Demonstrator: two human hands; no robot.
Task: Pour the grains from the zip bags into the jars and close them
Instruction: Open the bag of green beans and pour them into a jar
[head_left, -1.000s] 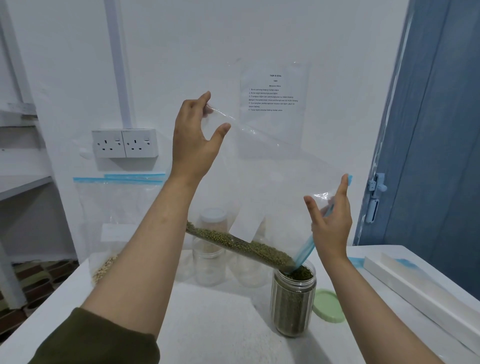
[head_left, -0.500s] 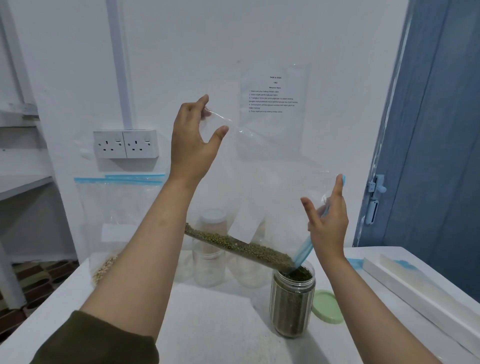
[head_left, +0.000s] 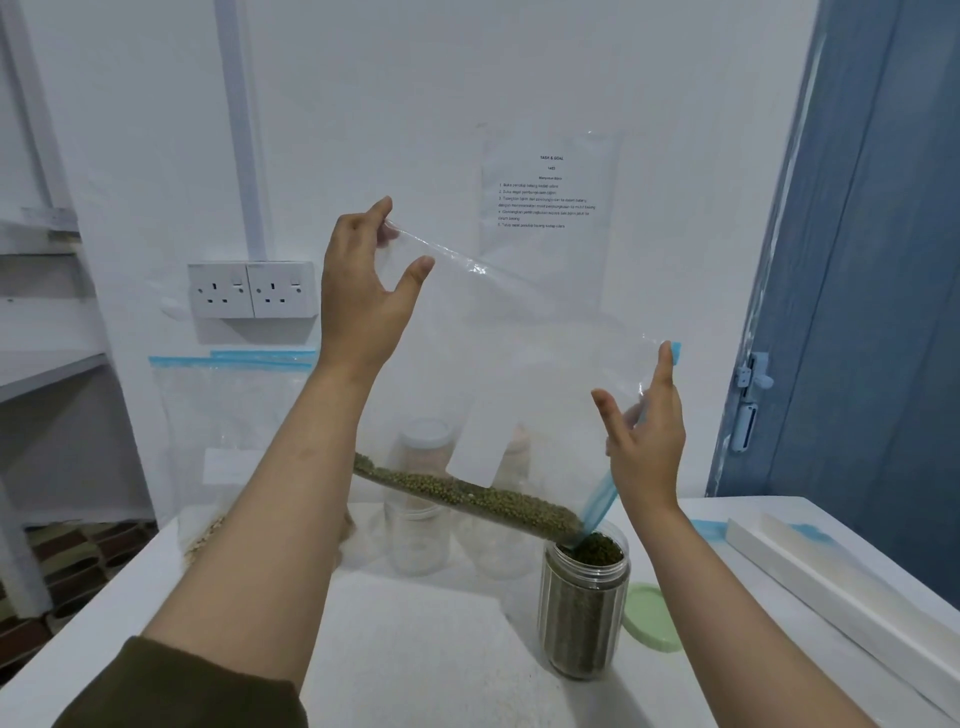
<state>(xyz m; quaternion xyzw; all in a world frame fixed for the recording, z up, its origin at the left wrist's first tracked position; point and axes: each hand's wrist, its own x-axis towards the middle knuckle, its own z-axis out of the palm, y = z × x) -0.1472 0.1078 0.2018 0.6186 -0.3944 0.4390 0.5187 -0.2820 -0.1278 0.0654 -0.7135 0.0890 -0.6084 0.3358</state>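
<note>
A white printed sheet (head_left: 548, 192) on the far wall is headed "TASK & GOAL", with a short number under it that looks like "1463". Below that runs a numbered list, items 1 to 5, in print too small and blurred to read with certainty.

Front-middle of the white tabletop (head_left: 415, 649) lies bare between the two forearms, leaving passage from the near edge toward the jars. The mung-bean jar (head_left: 584, 608) stands right of centre with the green lid (head_left: 649, 616) flat just beside it on its right, and the tilted zip bag (head_left: 519, 374) spans the air above from the left hand (head_left: 363, 291) down to the jar mouth, closing off that route from overhead. The back edge is crowded by empty clear jars (head_left: 418, 519) and a second zip bag (head_left: 228, 441) at the back-left corner; a long white box (head_left: 841, 587) runs along the right edge.
</note>
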